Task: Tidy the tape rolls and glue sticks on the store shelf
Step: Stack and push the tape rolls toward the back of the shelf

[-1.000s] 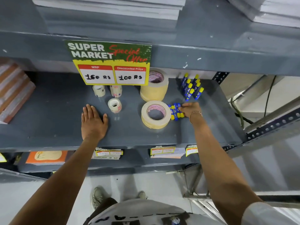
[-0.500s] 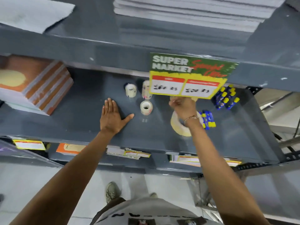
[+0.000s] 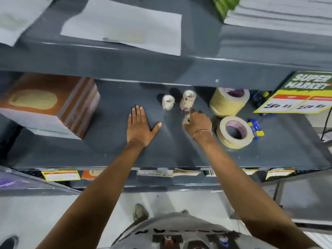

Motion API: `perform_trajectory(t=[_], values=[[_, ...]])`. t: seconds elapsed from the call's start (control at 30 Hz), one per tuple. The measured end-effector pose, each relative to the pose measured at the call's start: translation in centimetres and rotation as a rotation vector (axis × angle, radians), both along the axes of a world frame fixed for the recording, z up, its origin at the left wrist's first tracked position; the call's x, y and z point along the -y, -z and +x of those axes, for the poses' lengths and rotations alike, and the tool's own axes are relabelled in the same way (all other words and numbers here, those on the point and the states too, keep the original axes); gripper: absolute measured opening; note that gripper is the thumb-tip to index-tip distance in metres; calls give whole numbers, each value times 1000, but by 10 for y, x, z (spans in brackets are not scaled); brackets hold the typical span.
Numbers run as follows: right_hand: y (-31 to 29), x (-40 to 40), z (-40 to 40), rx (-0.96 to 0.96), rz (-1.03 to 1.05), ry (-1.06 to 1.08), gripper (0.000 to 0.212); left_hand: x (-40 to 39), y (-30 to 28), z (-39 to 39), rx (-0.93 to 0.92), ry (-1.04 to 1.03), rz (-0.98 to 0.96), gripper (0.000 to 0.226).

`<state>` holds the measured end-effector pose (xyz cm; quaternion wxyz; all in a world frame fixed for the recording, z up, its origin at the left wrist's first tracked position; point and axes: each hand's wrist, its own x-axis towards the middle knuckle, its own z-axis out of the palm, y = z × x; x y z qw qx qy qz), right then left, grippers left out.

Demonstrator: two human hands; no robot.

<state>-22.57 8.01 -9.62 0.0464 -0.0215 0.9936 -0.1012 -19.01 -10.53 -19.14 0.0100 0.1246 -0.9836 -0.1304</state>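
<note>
Our right hand (image 3: pixel 197 124) pinches a small roll (image 3: pixel 186 119) left of the flat big roll (image 3: pixel 233 132); our left hand (image 3: pixel 139 125) lies spread. Glue sticks (image 3: pixel 256 129) right of it look unsorted.

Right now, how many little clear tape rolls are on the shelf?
3. One small roll stands at the back, a taller stacked one beside it, and a third sits under the right hand. More may be hidden.
</note>
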Motion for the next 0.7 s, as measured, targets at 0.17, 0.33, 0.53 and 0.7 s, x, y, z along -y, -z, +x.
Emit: perform_trajectory(t=[0.17,0.33,0.53,0.7], values=[[-4,9,-9,33,27,40,40,1,2,-1,-37,10,0,100],[-1,13,-16,71,113,-9,37,2,2,0,-40,18,2,100],[0,18,-18,143,179,-68,42,3,0,1,-45,21,0,99],[-8,18,-17,157,170,-60,40,2,-3,1,-38,22,5,99]])
